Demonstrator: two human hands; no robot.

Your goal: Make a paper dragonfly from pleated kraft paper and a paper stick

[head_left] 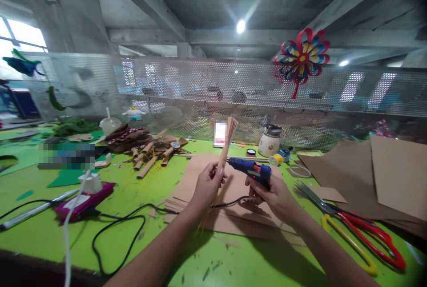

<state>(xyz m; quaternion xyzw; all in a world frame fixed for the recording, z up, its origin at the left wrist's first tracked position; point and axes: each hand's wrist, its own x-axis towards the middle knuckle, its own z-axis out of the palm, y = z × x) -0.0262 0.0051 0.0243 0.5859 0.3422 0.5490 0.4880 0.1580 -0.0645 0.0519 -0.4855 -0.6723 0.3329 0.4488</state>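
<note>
My left hand (210,181) is closed round the lower part of a narrow brown paper bundle (229,138), its top fanned into strips. Thin yellow strands hang below that hand. In my right hand (271,196) is a blue hot glue gun (251,169) with a small red light lit; its nozzle points left and meets or nearly meets the bundle just above my left fingers. Under both hands lies a stack of brown paper sheets (195,169). The gun's black cord (140,207) runs left across the green table.
To the right lie scissors (336,211) with red and yellow handles and large brown sheets (402,175). Rolled brown paper pieces (148,162) are piled at the back left. A purple power strip (85,200) with cables sits left. A jar (269,141) stands behind the gun.
</note>
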